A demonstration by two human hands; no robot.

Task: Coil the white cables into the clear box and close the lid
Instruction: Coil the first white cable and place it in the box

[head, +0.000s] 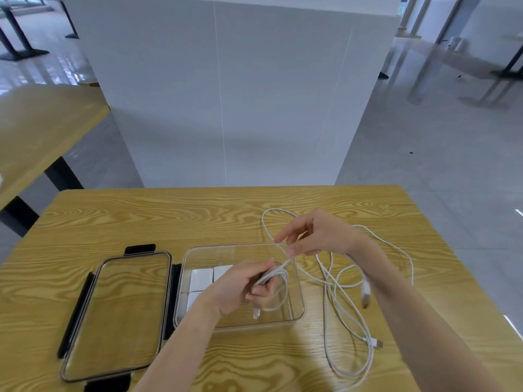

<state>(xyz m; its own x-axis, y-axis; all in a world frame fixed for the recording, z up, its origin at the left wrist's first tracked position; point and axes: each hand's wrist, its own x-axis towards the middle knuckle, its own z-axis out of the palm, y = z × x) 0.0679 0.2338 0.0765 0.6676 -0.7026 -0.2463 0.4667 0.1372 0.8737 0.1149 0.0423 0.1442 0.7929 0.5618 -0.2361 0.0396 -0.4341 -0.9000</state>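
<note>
White cable [334, 292] sprawls loose lower right; left hand [240, 287] fingers pinch small coil [276, 281], right hand [317, 236] fingers pinch strand. Snagging loops likely.

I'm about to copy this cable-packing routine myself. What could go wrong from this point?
1. The loose white cables lie crossed over each other on the table, so pulling more slack may knot them.
2. The small coil pinched by the left hand could spring open when released into the clear box.
</note>
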